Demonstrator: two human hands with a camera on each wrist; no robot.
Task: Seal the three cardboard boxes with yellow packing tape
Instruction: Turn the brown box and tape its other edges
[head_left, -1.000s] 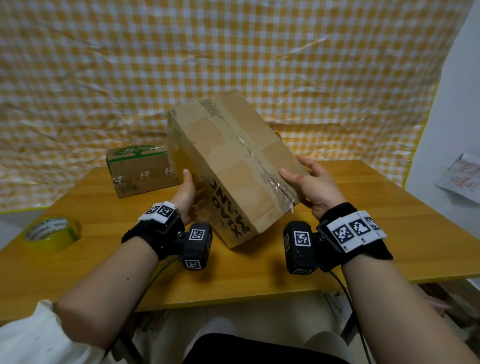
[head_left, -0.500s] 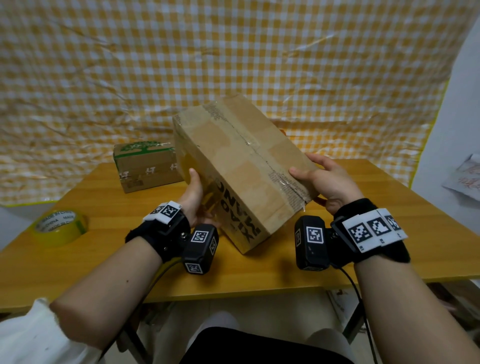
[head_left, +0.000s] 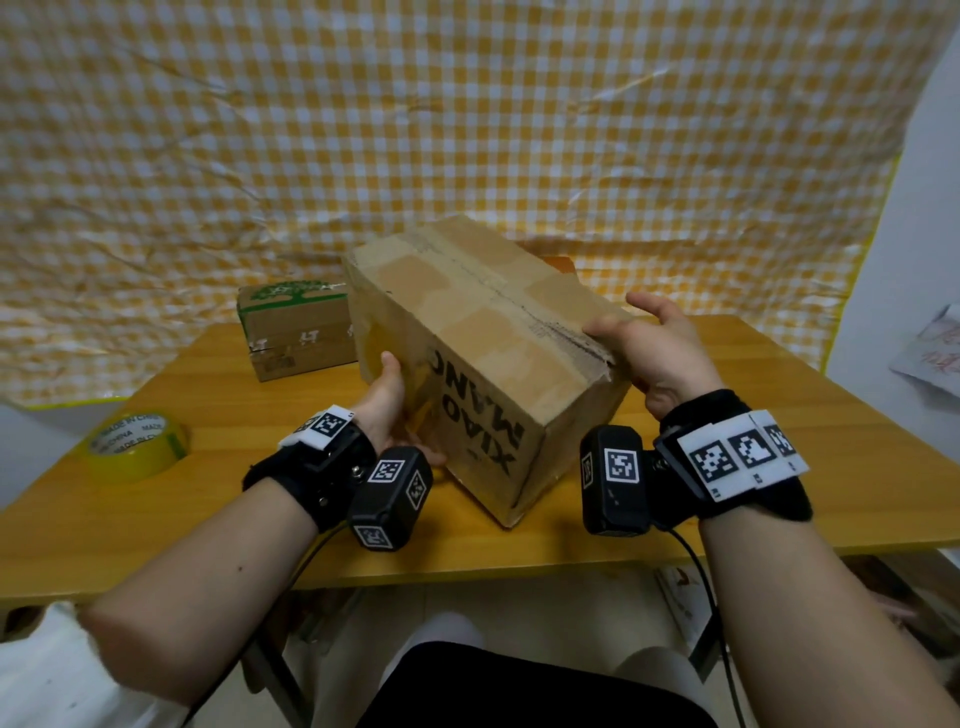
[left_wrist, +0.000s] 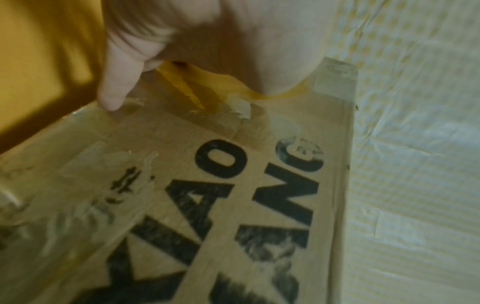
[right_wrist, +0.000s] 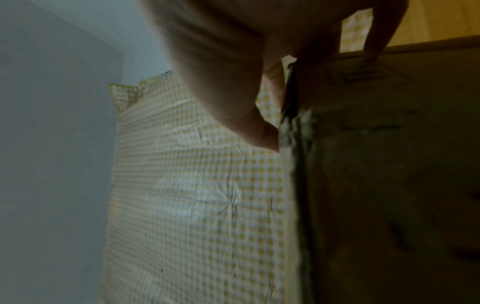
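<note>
The big brown cardboard box with black block lettering (head_left: 483, 364) sits tilted on the yellow wooden tabletop (head_left: 779, 431), only its near bottom corner touching the wood, and that is where trouble could start: balanced on a corner, it could pivot or slide off toward the near edge if either grip loosens. The left hand (head_left: 387, 410) presses on the box's left end, thumb up along the cardboard and fingers seemingly curled under the end, while the right hand (head_left: 657, 348) curves over the torn right end of the top seam, thumb on top and fingers wrapped around the far side. That seam looks ragged, with old clear tape peeling, so I would guess fresh tape may stick badly there or the flaps may spring open if the box is squeezed. The roll of yellow packing tape (head_left: 136, 441) lies well to the left of the box, near the tabletop's left edge, so one hand must let go to fetch it. On the box I read "XIAO" and "MANG", upside down from where the person sits; the roll's inner ring says "MADE IN CHINA". Behind the box, to its left, rests a smaller cardboard box with a green tree print (head_left: 296, 327), its small marks unreadable.
</note>
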